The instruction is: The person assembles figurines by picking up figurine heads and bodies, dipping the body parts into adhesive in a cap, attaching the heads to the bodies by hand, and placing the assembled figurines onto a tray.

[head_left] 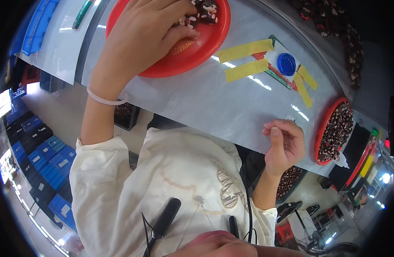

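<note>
My left hand (150, 36) reaches over a round red plate (210, 47) at the top of the view. Its thumb and index finger are spread apart beside small dark brown and white figurines (205, 10) on the plate; the other fingertips run out of view. A pale bangle (105, 99) circles that wrist. Above the table's near edge, on the right, my right hand (285, 145) has its fingers curled toward the thumb. Whatever may lie between those fingertips is too small to make out. Farther back, a round blue cap (286, 64) rests on a card held down by yellow tape (246, 50).
A red bowl (334, 130) heaped with small brown and white pieces stands at the table's right end, beside a small white bottle (342, 160). More dark figurines (325, 17) lie at the far right. Blue bins (51, 162) are stacked left of me; a blue tray (38, 28) lies upper left.
</note>
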The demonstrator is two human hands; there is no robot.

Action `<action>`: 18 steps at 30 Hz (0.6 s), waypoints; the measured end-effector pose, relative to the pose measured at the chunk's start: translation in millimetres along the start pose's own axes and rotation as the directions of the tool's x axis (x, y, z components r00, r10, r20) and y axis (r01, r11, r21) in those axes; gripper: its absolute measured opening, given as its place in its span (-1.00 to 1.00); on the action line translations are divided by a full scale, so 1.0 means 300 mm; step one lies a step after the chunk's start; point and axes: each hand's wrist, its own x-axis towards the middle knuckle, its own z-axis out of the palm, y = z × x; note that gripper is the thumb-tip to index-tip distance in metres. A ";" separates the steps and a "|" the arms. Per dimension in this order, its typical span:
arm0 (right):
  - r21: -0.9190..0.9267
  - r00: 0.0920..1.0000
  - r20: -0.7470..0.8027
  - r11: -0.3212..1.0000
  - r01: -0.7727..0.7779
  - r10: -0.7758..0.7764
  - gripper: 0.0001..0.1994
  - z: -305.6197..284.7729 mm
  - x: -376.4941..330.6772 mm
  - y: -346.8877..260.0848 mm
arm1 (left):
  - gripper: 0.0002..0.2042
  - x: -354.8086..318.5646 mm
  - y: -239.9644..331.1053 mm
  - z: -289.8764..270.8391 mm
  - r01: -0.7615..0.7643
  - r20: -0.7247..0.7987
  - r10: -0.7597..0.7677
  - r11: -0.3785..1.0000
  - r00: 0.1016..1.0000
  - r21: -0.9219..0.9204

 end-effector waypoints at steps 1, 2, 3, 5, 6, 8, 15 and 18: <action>0.007 1.000 -0.002 1.000 -0.001 0.001 -0.90 0.000 0.000 0.001 | -0.79 -0.006 0.005 -0.002 -0.002 0.000 0.002 1.000 1.000 0.000; 0.006 1.000 -0.005 1.000 0.000 0.000 -0.90 -0.002 0.002 0.003 | -0.79 -0.016 0.014 -0.006 -0.012 -0.089 0.004 0.996 0.996 -0.088; -0.001 1.000 -0.001 1.000 0.007 -0.007 -0.90 -0.004 0.002 0.003 | -0.78 -0.027 0.023 -0.011 -0.028 -0.177 -0.003 0.984 0.984 -0.175; -0.011 1.000 -0.004 1.000 0.015 -0.015 -0.90 -0.006 -0.001 0.002 | -0.76 -0.061 0.027 0.007 -0.101 -0.209 0.044 0.958 0.977 -0.267; -0.030 1.000 0.002 0.999 0.016 -0.016 -0.90 -0.006 -0.002 0.000 | -0.74 -0.083 0.028 0.026 -0.163 -0.248 0.076 0.921 0.966 -0.353; -0.053 1.000 0.006 0.998 0.017 -0.017 -0.90 -0.004 -0.004 -0.006 | -0.74 -0.096 0.073 0.052 -0.295 -0.250 0.184 0.788 0.951 -0.541; 0.202 0.970 0.229 0.971 -0.131 0.083 -0.58 0.041 0.018 -0.065 | -0.59 -0.158 0.255 0.208 -0.286 -0.152 0.263 0.611 0.953 -0.738; 0.292 0.963 0.226 0.933 -0.212 0.149 -0.56 0.048 0.020 -0.056 | -0.53 -0.151 0.279 0.227 -0.241 -0.130 0.223 0.597 0.966 -0.765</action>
